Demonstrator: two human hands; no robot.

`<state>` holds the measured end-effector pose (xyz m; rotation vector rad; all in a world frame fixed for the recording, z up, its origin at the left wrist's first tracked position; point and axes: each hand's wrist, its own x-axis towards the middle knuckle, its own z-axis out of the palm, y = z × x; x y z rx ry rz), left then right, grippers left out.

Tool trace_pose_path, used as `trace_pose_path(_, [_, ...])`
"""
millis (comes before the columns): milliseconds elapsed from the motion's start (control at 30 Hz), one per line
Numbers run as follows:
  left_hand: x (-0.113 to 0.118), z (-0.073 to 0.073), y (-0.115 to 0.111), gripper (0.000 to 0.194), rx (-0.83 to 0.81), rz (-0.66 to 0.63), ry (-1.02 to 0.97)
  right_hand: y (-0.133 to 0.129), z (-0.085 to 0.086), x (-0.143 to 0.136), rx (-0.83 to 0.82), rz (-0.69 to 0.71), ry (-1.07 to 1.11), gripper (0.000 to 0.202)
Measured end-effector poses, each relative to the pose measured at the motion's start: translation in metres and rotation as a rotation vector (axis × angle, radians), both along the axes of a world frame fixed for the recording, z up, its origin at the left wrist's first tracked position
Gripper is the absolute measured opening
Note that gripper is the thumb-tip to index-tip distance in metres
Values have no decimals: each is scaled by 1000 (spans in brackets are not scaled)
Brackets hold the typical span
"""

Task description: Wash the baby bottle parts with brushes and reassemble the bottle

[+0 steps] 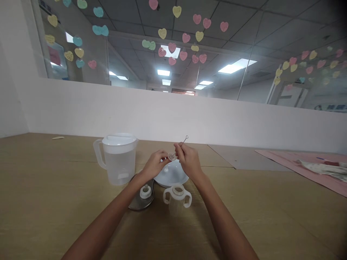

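My left hand point(156, 164) pinches a small round translucent piece point(172, 156), perhaps a bottle part, above the white bowl point(171, 177). In my right hand point(188, 159) is a thin wire brush point(185, 140) with a looped end pointing up. Its lower end meets the round piece; bristles are too small to make out. Just below the bowl stands a clear baby bottle point(177, 206) with two white handles and no lid. A white ring with a nipple point(145, 191) lies on a dark metal tray point(139, 205), partly hidden by my left forearm.
A translucent lidded pitcher point(119, 159) stands left of my hands. On the right, a pink cloth point(287, 162) carries white fabric point(322, 169) and a red item point(331, 163). A grey mat point(244, 159) lies beside it. The white wall point(151, 115) bounds the wooden table point(54, 187).
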<state>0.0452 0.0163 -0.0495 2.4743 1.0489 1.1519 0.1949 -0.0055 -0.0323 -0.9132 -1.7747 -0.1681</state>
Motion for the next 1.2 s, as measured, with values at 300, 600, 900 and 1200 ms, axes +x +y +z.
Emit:
trace_pose_path(300, [-1, -13, 15, 23, 16, 37, 174, -1, 8, 8, -179, -16, -37, 40])
trace_pose_path(600, [8, -13, 10, 23, 42, -51, 65, -12, 14, 9, -105, 100, 132, 44])
trace_pose_path(900, [7, 1, 0, 23, 28, -31, -179, 7, -2, -2, -91, -1, 19, 39])
trace_pose_path(1200, [7, 9, -4, 20, 52, -93, -199, -24, 30, 23, 3, 49, 381, 40])
